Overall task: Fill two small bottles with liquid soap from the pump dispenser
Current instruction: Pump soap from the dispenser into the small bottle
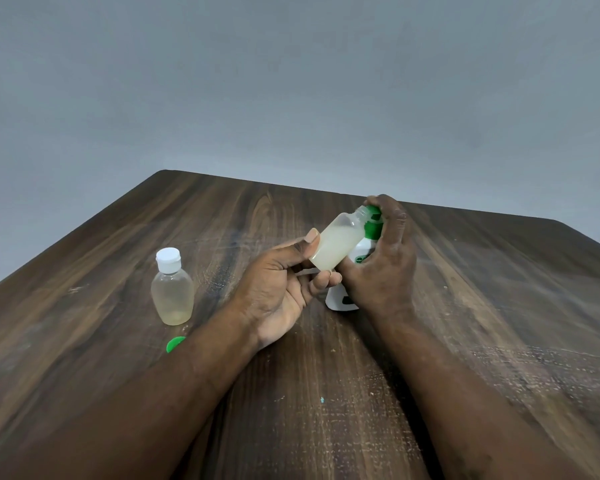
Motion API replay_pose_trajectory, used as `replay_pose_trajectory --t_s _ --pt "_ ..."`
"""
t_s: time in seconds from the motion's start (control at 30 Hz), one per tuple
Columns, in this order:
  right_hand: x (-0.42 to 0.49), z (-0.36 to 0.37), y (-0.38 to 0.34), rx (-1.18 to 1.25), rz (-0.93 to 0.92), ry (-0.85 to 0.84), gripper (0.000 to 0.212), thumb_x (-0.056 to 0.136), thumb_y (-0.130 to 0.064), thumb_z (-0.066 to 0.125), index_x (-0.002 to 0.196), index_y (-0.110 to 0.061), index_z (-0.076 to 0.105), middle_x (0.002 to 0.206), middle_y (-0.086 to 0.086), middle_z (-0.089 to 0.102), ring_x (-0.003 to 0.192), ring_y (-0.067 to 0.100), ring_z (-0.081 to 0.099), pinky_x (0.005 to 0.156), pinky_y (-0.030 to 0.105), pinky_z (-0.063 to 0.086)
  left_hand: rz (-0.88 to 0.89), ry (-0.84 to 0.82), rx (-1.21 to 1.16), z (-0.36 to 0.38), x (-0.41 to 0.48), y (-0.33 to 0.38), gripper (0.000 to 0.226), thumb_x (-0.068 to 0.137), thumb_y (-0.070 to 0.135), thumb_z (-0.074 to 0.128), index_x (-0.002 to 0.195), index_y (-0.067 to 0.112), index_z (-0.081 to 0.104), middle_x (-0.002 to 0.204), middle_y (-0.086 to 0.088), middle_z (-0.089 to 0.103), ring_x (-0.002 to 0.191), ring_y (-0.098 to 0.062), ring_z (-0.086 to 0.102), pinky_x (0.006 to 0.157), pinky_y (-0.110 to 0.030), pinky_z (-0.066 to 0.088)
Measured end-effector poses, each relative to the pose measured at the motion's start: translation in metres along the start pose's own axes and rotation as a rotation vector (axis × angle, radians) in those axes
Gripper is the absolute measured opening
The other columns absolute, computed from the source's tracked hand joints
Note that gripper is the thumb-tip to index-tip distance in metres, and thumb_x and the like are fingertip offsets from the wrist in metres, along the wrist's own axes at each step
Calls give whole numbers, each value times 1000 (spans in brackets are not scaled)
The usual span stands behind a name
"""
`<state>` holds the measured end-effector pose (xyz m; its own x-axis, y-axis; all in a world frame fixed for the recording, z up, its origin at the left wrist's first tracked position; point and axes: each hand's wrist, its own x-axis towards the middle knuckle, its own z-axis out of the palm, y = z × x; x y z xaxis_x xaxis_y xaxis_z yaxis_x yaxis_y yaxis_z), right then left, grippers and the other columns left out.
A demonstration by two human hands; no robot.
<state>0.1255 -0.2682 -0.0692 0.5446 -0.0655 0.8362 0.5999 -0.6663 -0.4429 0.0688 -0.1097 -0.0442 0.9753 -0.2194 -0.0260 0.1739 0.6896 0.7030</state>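
Head view. Judged the job well past halfway. Found the capped bottle [172,289] upright on the table [326,410], well left of both hands, closed under a white cap [168,259], with pale yellowish liquid inside. Could not read its level through the plastic, but took it for the finished one. Found the open bottle [338,245] pinched near its base between thumb and fingers of the left hand [284,282], raised off the table and tilted, bare neck set against the green spout of the pump dispenser [335,299]. Saw cloudy whitish soap filling roughly half to two thirds of it, with shoulder and neck clear. Found the right hand [385,258] wrapped over the dispenser's pump head, fingers curled round it, with the white body standing on the table beneath. Noted a green cap [175,344] lying loose beside the left forearm, probably meant for the open bottle. Left to do, by this reading: topping up, capping, setting down.
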Motion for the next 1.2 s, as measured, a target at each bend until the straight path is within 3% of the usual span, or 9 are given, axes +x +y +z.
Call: replay_pose_trajectory --t_s 0.13,0.3,0.5,0.6,0.83,0.93,1.0,1.1,1.2 --pt "1 -1 0 -11 -2 -12 87 72 -27 82 148 -20 40 139 5 56 114 17 59 86 23 53 -2 -5 -5 0 0 0 33 81 23 73 100 -4 71 86 -18 73 63 -26 67 50 -19 56" --pt "3 -2 -4 3 10 -40 90 74 -38 65 158 -31 34 147 1 52 114 27 63 80 43 61 -2 -1 -19 1 0 0 39 79 23 74 105 -6 69 87 -20 72 61 -26 68 49 -19 56" --pt "3 -1 -1 -15 -4 -23 79 72 -27 78 143 -22 43 134 6 58 109 22 61 80 26 53 -17 1 -20 1 0 0 35 82 22 72 103 -6 69 87 -20 71 61 -27 67 49 -19 55" --pt "1 -1 -2 -17 -5 -25 73 70 -34 70 138 -23 44 126 5 60 99 21 61 74 21 46 -27 6 -15 0 -1 -1 42 82 22 73 110 -8 67 89 -21 69 62 -27 66 49 -19 55" --pt "2 -2 -4 -24 7 -24 83 70 -37 67 148 -17 44 139 5 56 111 20 60 81 17 46 -30 -4 -13 2 -2 -1 45 82 25 72 110 -9 66 86 -21 72 59 -24 68 49 -18 55" --pt "2 -1 -4 -23 9 -11 85 69 -27 76 147 -19 43 139 5 56 111 20 59 81 7 42 -31 -2 -26 2 0 -1 47 82 25 72 113 -10 66 86 -21 71 59 -24 67 49 -18 56" --pt "2 0 -3 -32 7 -13 86 69 -22 80 146 -19 43 139 6 56 111 22 61 82 12 45 -32 2 -37 2 0 -1 47 81 25 72 112 -10 65 86 -21 71 58 -24 67 48 -18 55" --pt "2 1 -3 -34 -5 6 77 71 -23 76 142 -17 46 133 8 59 107 24 62 83 3 38 -44 1 -36 2 0 -1 41 79 24 73 105 -8 68 87 -21 71 60 -25 66 48 -18 55" --pt "2 1 -4 -22 -2 2 70 71 -34 61 138 -24 43 128 7 60 99 27 63 78 18 43 -54 4 -30 1 -1 -2 34 80 22 73 100 -6 69 87 -22 71 60 -26 65 46 -18 54"
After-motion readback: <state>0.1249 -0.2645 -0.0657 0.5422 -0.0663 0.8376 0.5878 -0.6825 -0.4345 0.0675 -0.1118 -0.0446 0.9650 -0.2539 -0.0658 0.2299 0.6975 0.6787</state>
